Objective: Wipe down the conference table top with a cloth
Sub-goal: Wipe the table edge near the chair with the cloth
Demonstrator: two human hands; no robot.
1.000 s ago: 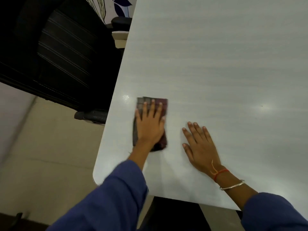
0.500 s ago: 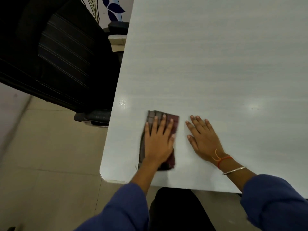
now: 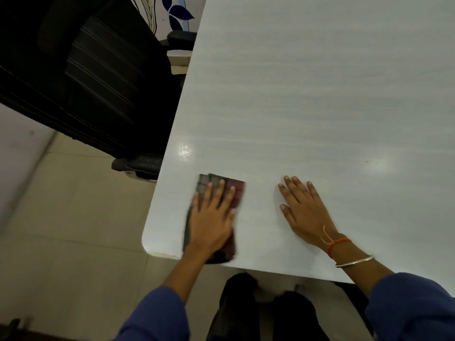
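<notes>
Maroon checked folded cloth (image 3: 236,190) lies under the straight fingers of the left hand (image 3: 211,217) at the corner of the pale grey laminate table top (image 3: 320,94), with the right hand (image 3: 305,210) flat and empty beside it, and the stretch beyond the fingertips looks yet unwiped.

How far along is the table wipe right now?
Done: hard to say; the table shows no streaks that mark wiped parts. In hand: the left hand presses the cloth flat near the table's near left corner, and the right hand rests flat on the top beside it. Left: probably most of the top, which stretches far beyond the cloth.
</notes>
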